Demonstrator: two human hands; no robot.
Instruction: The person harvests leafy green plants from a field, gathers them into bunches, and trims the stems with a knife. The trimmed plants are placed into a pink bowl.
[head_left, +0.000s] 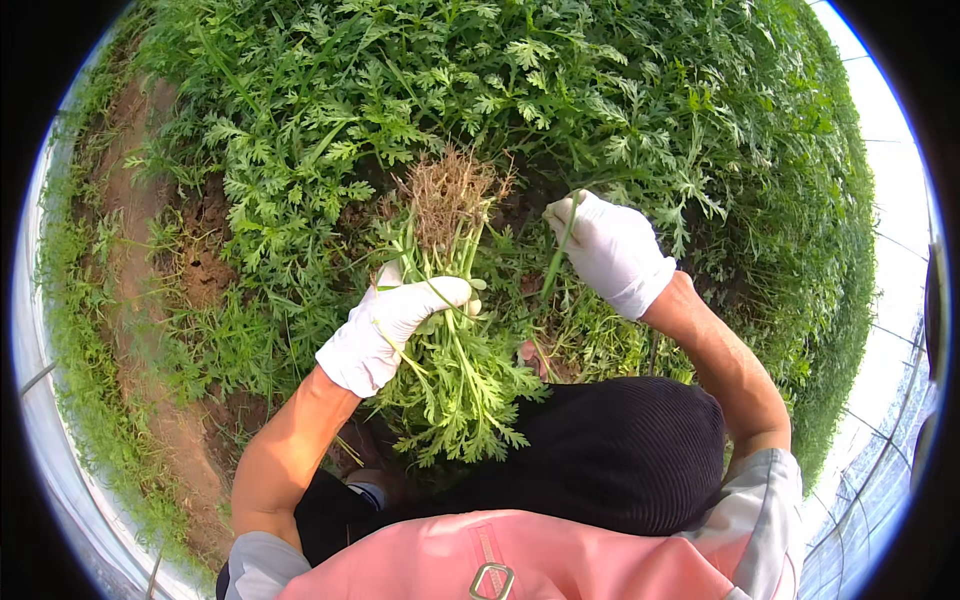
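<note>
My left hand (405, 319), in a white glove, is closed around a bunch of uprooted plants with lobed leaves (457, 360). The bunch is upside down: its brown, tangled roots (450, 196) point away from me and the leaves hang toward my lap. A thin green blade lies across the left thumb. To the right of the roots, my right hand (611, 247), also white-gloved, has its fingers curled around a long green grass blade (561, 251). The fingertips are partly hidden by the hand itself.
Dense, lobed-leaf plants (510, 82) stand ahead and to both sides. A bare soil strip (139, 247) runs along the left. Translucent sheeting with thin ribs (892, 300) curves along the right side. My bent knee in dark ribbed cloth (637, 450) is below the right hand.
</note>
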